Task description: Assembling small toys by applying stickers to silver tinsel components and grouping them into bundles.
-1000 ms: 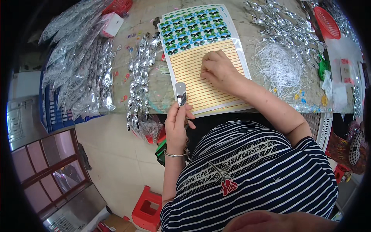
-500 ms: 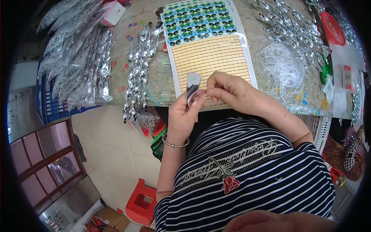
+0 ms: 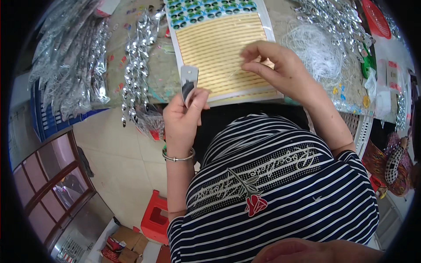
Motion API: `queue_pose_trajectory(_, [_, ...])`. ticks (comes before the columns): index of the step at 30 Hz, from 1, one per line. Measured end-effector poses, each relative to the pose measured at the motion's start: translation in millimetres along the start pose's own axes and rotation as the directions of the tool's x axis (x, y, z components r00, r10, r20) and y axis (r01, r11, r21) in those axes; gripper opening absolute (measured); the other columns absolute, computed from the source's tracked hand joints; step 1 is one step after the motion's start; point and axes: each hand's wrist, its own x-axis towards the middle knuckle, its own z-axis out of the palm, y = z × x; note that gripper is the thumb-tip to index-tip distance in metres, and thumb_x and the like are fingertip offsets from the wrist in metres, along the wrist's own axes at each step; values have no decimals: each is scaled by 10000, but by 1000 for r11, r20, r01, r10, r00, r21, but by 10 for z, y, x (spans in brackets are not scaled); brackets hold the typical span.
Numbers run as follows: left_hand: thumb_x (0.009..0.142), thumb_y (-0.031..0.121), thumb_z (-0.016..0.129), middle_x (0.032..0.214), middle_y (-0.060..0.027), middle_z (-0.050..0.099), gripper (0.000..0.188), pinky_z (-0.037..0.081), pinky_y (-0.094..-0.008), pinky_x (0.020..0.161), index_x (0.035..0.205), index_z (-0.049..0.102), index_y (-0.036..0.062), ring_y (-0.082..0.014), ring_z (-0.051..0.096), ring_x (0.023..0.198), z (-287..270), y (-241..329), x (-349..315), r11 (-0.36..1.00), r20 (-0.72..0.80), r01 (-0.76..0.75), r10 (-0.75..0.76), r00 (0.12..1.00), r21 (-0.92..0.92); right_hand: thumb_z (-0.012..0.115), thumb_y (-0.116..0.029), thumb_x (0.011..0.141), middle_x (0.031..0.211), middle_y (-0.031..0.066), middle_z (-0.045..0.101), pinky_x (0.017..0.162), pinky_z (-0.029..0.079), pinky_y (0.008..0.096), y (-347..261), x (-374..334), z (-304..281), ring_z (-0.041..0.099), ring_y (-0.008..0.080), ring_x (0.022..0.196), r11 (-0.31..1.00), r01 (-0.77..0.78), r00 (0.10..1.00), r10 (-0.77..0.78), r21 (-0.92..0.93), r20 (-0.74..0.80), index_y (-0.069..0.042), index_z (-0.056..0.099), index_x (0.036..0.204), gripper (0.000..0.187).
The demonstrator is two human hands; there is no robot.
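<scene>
My left hand [image 3: 183,117] pinches a shiny silver strip [image 3: 189,78] between thumb and fingers. The strip stands upright, with a small hole near its top and a dark reflection lower down. To the right, my right hand [image 3: 285,72] is raised over the sheet with its thumb and forefinger apart. A faint thin line shows near those fingertips, too fine to tell whether it is a thread. Below both hands lies a printed sheet [image 3: 223,48], yellow with red dashed lines and rows of green, blue and black oval stickers along the far part.
Twisted silver strands [image 3: 138,59] hang over the table edge at left, beside plastic-wrapped silver bundles [image 3: 70,57] above a blue crate [image 3: 41,111]. On the right lie a tangle of white thread [image 3: 312,55], more silver strands [image 3: 337,19] and a red basket [image 3: 376,19]. A red stool [image 3: 155,219] stands on the floor.
My hands have separated: the left moved left and nearer me with the silver strip, the right drew away and its fingers opened. The view has shifted, so the table sits higher.
</scene>
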Motion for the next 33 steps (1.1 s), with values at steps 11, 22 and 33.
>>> queue_pose_trajectory(11, [880,82,642,757,12,614,135,354,-159,493,991,651,5,-5,484,596,296,218,-164,982,64,-179,183,981,-67,652,-167,858,1055,123,636,848,495,360,-163,-240,174,610,266,992,955,294,955,-295,25,33,-39,563,1197,373])
queue_pose_trajectory(22, [886,80,628,824,-8,637,190,358,-156,489,1062,638,8,-16,524,651,339,365,-461,965,63,-261,261,963,-1,579,-122,925,741,5,626,665,502,215,-390,-526,-101,601,60,715,918,-143,974,63,369,220,-3,642,957,139])
queue_pose_trajectory(33, [885,72,625,872,-22,653,228,375,-153,486,1105,627,8,-39,572,694,411,378,-642,944,45,-330,330,943,0,555,-164,955,714,-16,585,634,495,205,-460,-732,-76,573,57,691,797,-238,944,56,555,324,-14,622,1023,178])
